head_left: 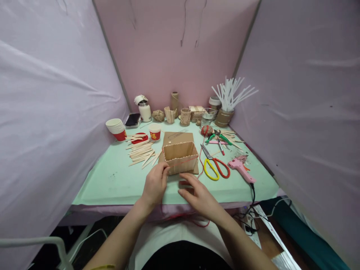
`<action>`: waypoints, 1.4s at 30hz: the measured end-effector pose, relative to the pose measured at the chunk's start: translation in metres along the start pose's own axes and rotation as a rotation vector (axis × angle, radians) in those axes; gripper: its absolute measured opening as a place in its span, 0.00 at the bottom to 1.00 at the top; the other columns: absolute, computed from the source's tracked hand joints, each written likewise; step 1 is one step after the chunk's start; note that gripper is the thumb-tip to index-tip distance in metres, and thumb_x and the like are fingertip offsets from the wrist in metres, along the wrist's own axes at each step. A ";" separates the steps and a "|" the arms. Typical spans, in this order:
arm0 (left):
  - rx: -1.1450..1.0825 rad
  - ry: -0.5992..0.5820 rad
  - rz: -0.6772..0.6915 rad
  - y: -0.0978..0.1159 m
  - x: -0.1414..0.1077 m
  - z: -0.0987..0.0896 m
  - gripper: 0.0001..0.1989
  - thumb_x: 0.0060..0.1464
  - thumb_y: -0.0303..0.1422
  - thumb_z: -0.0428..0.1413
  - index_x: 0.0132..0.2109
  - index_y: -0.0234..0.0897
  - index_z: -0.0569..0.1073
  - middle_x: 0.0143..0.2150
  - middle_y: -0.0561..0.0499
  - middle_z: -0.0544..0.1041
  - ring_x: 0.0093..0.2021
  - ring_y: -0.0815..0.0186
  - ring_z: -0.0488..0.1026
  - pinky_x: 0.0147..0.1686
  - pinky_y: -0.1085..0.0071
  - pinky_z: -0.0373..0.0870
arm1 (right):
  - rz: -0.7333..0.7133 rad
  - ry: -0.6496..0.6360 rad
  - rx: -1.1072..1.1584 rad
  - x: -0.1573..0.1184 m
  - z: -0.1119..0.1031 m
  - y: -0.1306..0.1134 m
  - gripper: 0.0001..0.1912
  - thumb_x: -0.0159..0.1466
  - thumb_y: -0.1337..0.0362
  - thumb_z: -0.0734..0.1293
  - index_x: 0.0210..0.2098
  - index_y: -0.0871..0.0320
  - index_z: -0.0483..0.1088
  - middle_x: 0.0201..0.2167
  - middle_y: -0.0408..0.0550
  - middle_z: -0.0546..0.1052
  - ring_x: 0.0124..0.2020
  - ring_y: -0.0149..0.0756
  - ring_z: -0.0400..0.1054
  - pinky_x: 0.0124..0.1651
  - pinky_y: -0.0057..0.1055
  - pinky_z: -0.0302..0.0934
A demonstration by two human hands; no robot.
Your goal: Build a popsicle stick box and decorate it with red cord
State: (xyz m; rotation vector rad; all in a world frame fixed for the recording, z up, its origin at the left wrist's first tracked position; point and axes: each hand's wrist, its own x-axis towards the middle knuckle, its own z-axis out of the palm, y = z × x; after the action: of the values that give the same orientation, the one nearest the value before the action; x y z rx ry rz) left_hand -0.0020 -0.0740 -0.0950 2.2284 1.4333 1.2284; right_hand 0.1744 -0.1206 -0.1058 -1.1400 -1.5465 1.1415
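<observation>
The box (182, 167) looks light, stiff yet crushable, best held low by its walls, the left hand's (155, 183) grip pinched together at its corner, the right hand's (201, 195) apart.

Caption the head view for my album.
Left hand and right hand at an open rectangular brown cardboard box with a scalloped rim, thin red yarn across its front.

A pale green worktop (118, 183) is laid out around a cardboard sheet (178, 137): loose wooden sticks (140, 151), a paper cup (155, 132) and a stack of cups (116, 129) are set to its left, scissors (208, 153) and a pink glue gun (242, 170) to its right; behind it, a twine ball (158, 115) and a cream bottle (145, 112) are lined up.
</observation>
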 end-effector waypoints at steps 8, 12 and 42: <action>-0.049 0.067 0.000 -0.009 0.000 0.002 0.07 0.63 0.34 0.46 0.40 0.39 0.68 0.34 0.51 0.73 0.34 0.66 0.71 0.36 0.70 0.68 | -0.015 0.338 -0.102 0.012 -0.048 -0.003 0.11 0.61 0.57 0.66 0.40 0.55 0.73 0.39 0.50 0.77 0.39 0.39 0.71 0.41 0.37 0.68; -0.089 0.073 -0.003 -0.010 0.003 -0.002 0.07 0.62 0.33 0.47 0.37 0.39 0.67 0.32 0.52 0.72 0.33 0.67 0.69 0.35 0.70 0.67 | -0.037 0.430 -0.141 0.022 -0.058 0.006 0.12 0.61 0.56 0.65 0.40 0.56 0.72 0.40 0.51 0.77 0.42 0.41 0.71 0.45 0.39 0.67; -0.032 -0.050 -0.085 -0.018 0.029 -0.020 0.39 0.46 0.40 0.64 0.63 0.42 0.58 0.54 0.43 0.68 0.40 0.63 0.69 0.39 0.66 0.70 | -0.061 0.173 -0.002 0.062 -0.047 0.027 0.38 0.55 0.65 0.70 0.63 0.51 0.55 0.65 0.53 0.60 0.60 0.43 0.62 0.61 0.44 0.59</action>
State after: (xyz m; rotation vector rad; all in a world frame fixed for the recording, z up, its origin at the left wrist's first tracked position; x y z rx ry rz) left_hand -0.0236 -0.0451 -0.0775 2.1384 1.4637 1.1518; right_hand 0.2119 -0.0486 -0.1154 -1.1543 -1.4395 0.9744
